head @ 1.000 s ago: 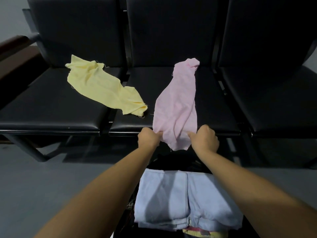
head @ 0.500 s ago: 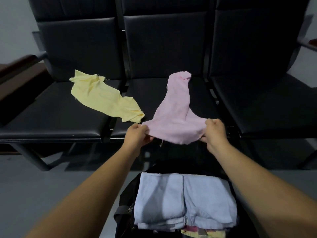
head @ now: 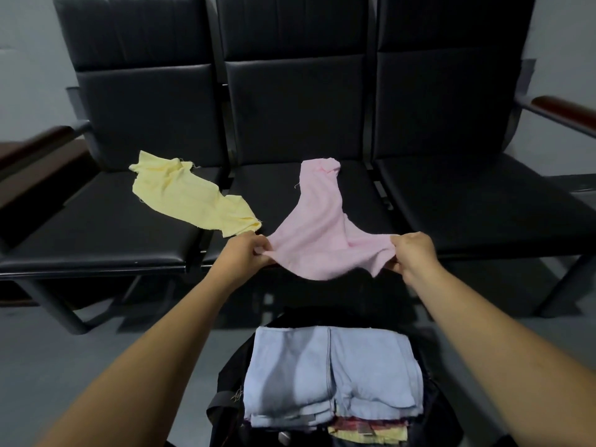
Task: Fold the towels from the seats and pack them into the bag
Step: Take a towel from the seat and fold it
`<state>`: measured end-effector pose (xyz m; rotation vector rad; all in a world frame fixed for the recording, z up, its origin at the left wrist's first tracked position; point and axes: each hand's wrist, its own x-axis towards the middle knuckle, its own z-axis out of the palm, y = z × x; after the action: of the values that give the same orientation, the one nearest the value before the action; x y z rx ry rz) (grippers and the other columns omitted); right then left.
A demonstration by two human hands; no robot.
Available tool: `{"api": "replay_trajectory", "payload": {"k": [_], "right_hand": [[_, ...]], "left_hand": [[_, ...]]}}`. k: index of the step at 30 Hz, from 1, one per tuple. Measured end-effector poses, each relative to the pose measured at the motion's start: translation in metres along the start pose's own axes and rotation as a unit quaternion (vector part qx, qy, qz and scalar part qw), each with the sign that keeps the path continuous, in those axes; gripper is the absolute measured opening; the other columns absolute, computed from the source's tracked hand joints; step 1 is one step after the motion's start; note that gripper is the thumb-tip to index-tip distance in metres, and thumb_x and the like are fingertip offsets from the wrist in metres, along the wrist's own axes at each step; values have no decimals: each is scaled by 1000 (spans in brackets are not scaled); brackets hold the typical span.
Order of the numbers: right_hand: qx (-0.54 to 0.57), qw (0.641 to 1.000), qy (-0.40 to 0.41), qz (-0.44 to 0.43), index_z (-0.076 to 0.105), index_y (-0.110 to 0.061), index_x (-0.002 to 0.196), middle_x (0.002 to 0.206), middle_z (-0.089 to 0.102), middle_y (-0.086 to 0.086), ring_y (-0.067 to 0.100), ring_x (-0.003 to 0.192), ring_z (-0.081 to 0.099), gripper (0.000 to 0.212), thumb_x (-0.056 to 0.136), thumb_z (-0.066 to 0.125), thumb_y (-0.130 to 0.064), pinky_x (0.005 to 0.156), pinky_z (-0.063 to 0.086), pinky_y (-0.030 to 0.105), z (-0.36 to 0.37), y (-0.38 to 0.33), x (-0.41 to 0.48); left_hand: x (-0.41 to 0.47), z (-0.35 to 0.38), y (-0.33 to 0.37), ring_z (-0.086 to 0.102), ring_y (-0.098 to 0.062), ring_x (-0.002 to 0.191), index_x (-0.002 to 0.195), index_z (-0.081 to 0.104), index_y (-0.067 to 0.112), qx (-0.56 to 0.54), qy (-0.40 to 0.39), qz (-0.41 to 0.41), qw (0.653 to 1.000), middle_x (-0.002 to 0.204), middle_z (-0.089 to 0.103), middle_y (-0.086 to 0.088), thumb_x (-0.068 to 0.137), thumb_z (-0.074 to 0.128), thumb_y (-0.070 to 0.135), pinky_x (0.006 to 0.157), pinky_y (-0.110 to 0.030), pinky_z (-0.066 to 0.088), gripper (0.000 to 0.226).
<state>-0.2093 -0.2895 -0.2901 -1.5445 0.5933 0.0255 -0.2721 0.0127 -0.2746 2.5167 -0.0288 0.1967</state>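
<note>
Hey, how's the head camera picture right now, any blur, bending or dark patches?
Head view: dim, flat light, so the black seats lose detail; wide-angle bending bows the seat backs outward; the left armrest is smeared; the pink towel, left hand and right hand look slightly soft; the blue towel is sharper.

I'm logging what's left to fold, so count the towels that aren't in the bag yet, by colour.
Pale yellow crumpled cloth towel, lying mostly on the left black padded seat: 1
Pale pink cloth towel, gripped at its near edge by the left hand and the right hand: 1
Total: 2
</note>
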Motion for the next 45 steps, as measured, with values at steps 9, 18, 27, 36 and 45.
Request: {"api": "replay_trajectory", "payload": {"k": [9,18,27,36,45], "right_hand": [[-245,880,-348,-211,69,-26,108,100,68,-18,1,98,61,31,82,81,-37,81,47,13,55,5,-80],[-182,894,-244,-329,63,-6,85,69,56,-6,6,64,48,22,102,57,-19,63,41,21,55,-2,-57],[-481,789,-261,-280,51,-9,61,58,38,0,15,58,32,39,79,77,-30,56,26,32,16,-12,-11],[-5,974,-188,-123,75,-8,94,72,62,3,11,57,45,10,95,65,-6,48,37,23,-16,-12,15],[-3,968,-219,-119,74,-6,104,78,64,5,8,52,51,14,95,67,-16,45,40,21,-36,-26,4]], "left_hand": [[4,3,44,48,-12,68,73,61,3,-161,-21,81,984,78,54,-5,97,64,33,64,-23,38,38],[21,-18,24,44,-5,59,71,62,21,-87,-73,59,992,65,52,3,94,69,32,54,-16,35,26],[31,-35,0,54,-20,67,81,68,6,45,-12,46,998,71,61,-7,93,69,34,63,-35,43,31],[27,-34,-24,59,-23,85,97,76,13,73,-14,-22,997,92,66,-5,93,69,17,66,-27,41,8],[19,-45,-31,63,-16,82,98,76,15,10,43,-80,996,85,70,1,92,72,20,63,-19,45,9]]}}
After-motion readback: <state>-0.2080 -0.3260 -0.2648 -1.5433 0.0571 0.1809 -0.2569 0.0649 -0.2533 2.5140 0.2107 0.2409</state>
